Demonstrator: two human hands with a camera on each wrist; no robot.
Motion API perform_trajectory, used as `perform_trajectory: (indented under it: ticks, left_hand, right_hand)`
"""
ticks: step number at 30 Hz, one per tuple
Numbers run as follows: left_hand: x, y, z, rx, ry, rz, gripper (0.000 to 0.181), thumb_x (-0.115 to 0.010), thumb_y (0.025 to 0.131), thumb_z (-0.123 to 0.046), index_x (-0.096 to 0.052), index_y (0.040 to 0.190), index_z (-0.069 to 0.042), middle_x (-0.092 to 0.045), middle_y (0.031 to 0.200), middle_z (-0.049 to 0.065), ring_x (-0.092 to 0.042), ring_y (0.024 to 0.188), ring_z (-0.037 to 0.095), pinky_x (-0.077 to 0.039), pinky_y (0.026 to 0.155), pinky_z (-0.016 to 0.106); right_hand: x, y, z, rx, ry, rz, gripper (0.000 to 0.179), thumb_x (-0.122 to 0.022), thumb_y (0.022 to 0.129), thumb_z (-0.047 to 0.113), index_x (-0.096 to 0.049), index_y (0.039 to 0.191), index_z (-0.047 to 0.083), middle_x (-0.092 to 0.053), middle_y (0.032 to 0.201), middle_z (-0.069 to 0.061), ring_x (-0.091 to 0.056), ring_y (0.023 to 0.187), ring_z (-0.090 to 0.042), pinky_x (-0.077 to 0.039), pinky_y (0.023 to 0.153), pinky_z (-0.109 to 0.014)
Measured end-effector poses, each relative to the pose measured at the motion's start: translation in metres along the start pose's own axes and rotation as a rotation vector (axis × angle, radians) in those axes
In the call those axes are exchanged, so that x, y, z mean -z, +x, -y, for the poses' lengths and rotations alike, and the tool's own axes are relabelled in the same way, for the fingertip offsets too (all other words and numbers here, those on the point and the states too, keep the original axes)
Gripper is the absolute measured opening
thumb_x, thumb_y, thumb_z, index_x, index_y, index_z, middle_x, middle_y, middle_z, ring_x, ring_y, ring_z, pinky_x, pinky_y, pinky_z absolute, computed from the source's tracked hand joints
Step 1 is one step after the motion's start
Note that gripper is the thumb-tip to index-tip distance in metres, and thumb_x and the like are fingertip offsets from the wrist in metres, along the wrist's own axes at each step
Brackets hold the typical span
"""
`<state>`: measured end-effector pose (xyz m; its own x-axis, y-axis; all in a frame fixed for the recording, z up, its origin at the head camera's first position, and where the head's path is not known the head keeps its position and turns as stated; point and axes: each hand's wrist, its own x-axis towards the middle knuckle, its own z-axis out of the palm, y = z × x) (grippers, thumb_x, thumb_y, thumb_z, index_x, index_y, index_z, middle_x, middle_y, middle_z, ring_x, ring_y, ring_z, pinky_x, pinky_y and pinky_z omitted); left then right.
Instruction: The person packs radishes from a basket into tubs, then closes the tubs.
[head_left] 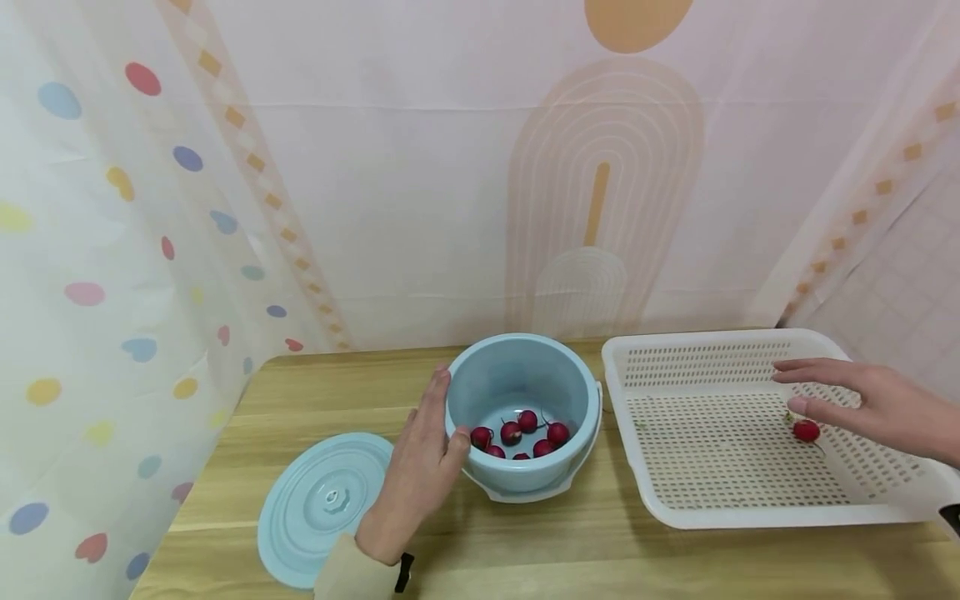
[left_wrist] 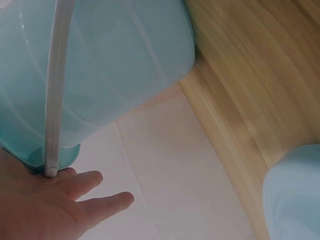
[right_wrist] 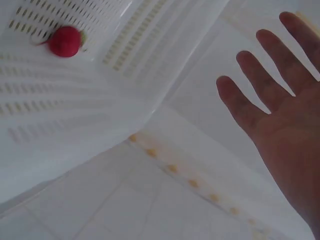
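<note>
A light blue bucket stands mid-table with several red radishes on its bottom. My left hand rests against the left side of its rim, fingers extended; in the left wrist view those fingers reach past the rim beside the white handle. Over the right part of a white perforated basket hovers my right hand, fingers spread and holding nothing. Below its thumb, a single radish lies in the basket, seen also as a red radish in the right wrist view.
A round light blue lid lies flat on the wooden table, left of the bucket and partly behind my left forearm. A patterned curtain hangs behind the table and along its left side.
</note>
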<state>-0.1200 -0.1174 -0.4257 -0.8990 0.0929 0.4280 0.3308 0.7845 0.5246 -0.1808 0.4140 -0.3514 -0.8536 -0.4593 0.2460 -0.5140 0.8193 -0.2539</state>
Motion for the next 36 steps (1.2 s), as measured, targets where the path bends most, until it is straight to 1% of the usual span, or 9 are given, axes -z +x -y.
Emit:
perform_trajectory:
  ticks: [5,8,12,18,23,26,30,33,36]
  left_hand:
    - [-0.001,0.000,0.000,-0.003,-0.002,-0.001,0.072,-0.049,0.101,-0.028,-0.026,0.163,-0.003,-0.027,0.169,0.012,-0.035,0.151,0.033,-0.031,0.115,0.068]
    - [0.000,0.000,0.001,-0.003,0.004,-0.002,0.072,-0.048,0.101,-0.031,-0.025,0.164,-0.004,-0.027,0.169,0.012,-0.036,0.151,0.034,-0.031,0.115,0.068]
    - [0.001,0.000,0.001,0.002,0.012,0.001,0.072,-0.047,0.102,-0.033,-0.024,0.164,-0.005,-0.026,0.170,0.010,-0.036,0.151,0.034,-0.031,0.115,0.068]
    - [0.001,0.001,0.001,-0.012,0.012,-0.009,0.072,-0.046,0.102,-0.034,-0.025,0.163,-0.004,-0.027,0.170,0.010,-0.037,0.150,0.035,-0.032,0.114,0.068]
    - [0.000,0.000,0.001,-0.017,0.012,-0.016,0.071,-0.046,0.102,-0.033,-0.026,0.163,-0.002,-0.029,0.169,0.014,-0.037,0.150,0.036,-0.033,0.113,0.069]
    - [0.001,0.000,0.002,-0.006,0.012,-0.009,0.072,-0.046,0.102,-0.033,-0.025,0.163,-0.003,-0.027,0.169,0.013,-0.036,0.150,0.035,-0.032,0.114,0.069]
    - [0.001,0.000,0.002,0.006,0.012,0.003,0.072,-0.045,0.102,-0.035,-0.024,0.164,-0.004,-0.025,0.170,0.011,-0.036,0.151,0.035,-0.031,0.114,0.068]
    - [0.001,-0.001,0.003,0.006,0.012,0.003,0.072,-0.045,0.102,-0.034,-0.024,0.164,-0.003,-0.025,0.170,0.011,-0.036,0.151,0.035,-0.032,0.114,0.069]
    - [0.001,0.000,0.003,0.001,0.012,-0.005,0.071,-0.046,0.102,-0.034,-0.025,0.163,-0.003,-0.027,0.170,0.012,-0.036,0.150,0.036,-0.032,0.114,0.069]
  right_hand:
    - [0.004,0.003,-0.015,-0.075,0.029,0.123,0.036,-0.072,0.097,0.027,-0.071,0.132,0.020,-0.066,0.135,0.012,-0.061,0.112,-0.002,-0.053,0.078,-0.027]
    - [0.005,0.006,-0.021,-0.096,0.062,0.234,0.039,-0.067,0.100,0.028,-0.068,0.135,0.011,-0.071,0.128,-0.012,-0.068,0.108,-0.020,-0.054,0.078,-0.031]
    - [0.004,0.009,-0.029,-0.138,0.096,0.356,0.045,-0.064,0.102,0.030,-0.064,0.136,0.001,-0.070,0.123,-0.020,-0.068,0.102,-0.029,-0.053,0.076,-0.040]
    - [0.000,0.007,-0.043,-0.131,0.184,0.446,0.046,-0.060,0.103,0.023,-0.059,0.138,-0.007,-0.054,0.136,-0.041,-0.067,0.107,-0.038,-0.053,0.076,-0.035]
    - [-0.006,0.007,-0.053,-0.095,0.204,0.480,0.047,-0.063,0.102,0.021,-0.058,0.140,-0.006,-0.046,0.143,-0.044,-0.061,0.115,-0.017,-0.051,0.076,-0.025]
    - [-0.008,0.008,-0.053,-0.087,0.212,0.506,0.052,-0.064,0.101,0.021,-0.055,0.142,-0.010,-0.044,0.143,-0.045,-0.059,0.124,-0.029,-0.053,0.081,-0.035]
    - [-0.012,0.008,-0.052,-0.097,0.252,0.546,0.057,-0.063,0.100,0.019,-0.048,0.141,-0.018,-0.040,0.141,-0.051,-0.041,0.126,-0.070,-0.051,0.087,-0.060]
    - [-0.015,0.009,-0.054,-0.097,0.248,0.556,0.060,-0.063,0.100,0.020,-0.045,0.141,-0.021,-0.039,0.139,-0.053,-0.038,0.125,-0.073,-0.048,0.087,-0.070]
    - [-0.016,0.011,-0.056,-0.128,0.280,0.589,0.066,-0.063,0.101,0.022,-0.039,0.142,-0.024,-0.039,0.137,-0.054,-0.047,0.120,-0.069,-0.053,0.084,-0.065]
